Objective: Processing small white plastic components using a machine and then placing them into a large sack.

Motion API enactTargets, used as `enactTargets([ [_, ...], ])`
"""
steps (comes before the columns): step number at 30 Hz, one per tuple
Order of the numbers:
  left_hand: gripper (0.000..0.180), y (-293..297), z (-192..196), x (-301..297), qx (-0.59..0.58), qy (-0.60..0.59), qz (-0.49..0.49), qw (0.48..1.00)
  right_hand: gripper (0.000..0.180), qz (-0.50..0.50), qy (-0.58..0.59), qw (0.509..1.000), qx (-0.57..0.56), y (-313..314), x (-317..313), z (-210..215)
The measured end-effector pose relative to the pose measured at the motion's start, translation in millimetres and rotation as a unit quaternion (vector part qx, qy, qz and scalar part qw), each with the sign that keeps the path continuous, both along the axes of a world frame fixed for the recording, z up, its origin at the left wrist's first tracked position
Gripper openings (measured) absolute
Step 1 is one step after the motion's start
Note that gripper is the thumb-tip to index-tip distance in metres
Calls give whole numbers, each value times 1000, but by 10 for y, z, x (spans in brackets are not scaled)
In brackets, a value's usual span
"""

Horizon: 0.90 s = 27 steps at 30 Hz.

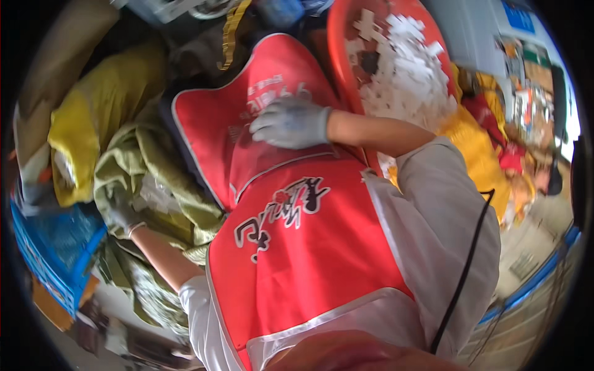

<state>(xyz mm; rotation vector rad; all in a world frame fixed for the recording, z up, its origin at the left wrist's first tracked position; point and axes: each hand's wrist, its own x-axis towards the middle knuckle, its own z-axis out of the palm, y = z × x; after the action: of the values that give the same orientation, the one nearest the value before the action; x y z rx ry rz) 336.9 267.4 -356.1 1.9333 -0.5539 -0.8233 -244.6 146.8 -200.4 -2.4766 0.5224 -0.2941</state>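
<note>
My left hand (122,217), in a pale work glove, is at the left rim of an olive-green woven sack (137,148). Its fingers look closed on the cloth, though they are blurred and partly covered. Clear and whitish pieces (158,193) show in the sack's open mouth. My right hand (292,123), gloved in light grey, lies flat across the red apron (346,222) over my lap. Nothing shows in it.
A red oval tub (340,46) with many small white pieces (405,74) stands beyond my right forearm. Yellow sacks (93,117) lie at the far left, and an orange-yellow mesh sack (473,148) at the right. A blue crate (59,247) stands at the left edge.
</note>
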Motion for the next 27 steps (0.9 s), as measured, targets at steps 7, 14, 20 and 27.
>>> enactTargets([
  [7,26,-1169,1781,-1482,-166,-513,-72,839,25,-400,279,869,-84,213,-2267,-46],
  [14,27,-1551,2695,-3585,-283,-245,-401,836,59,-852,372,367,-33,111,-4793,-293],
  [20,23,-1523,3214,-4683,-470,4,-550,691,61,-887,298,327,130,-271,-5400,-1039],
  [27,18,-1412,2948,-4701,-434,58,-503,745,57,-792,201,539,204,-712,-4946,-1751],
])
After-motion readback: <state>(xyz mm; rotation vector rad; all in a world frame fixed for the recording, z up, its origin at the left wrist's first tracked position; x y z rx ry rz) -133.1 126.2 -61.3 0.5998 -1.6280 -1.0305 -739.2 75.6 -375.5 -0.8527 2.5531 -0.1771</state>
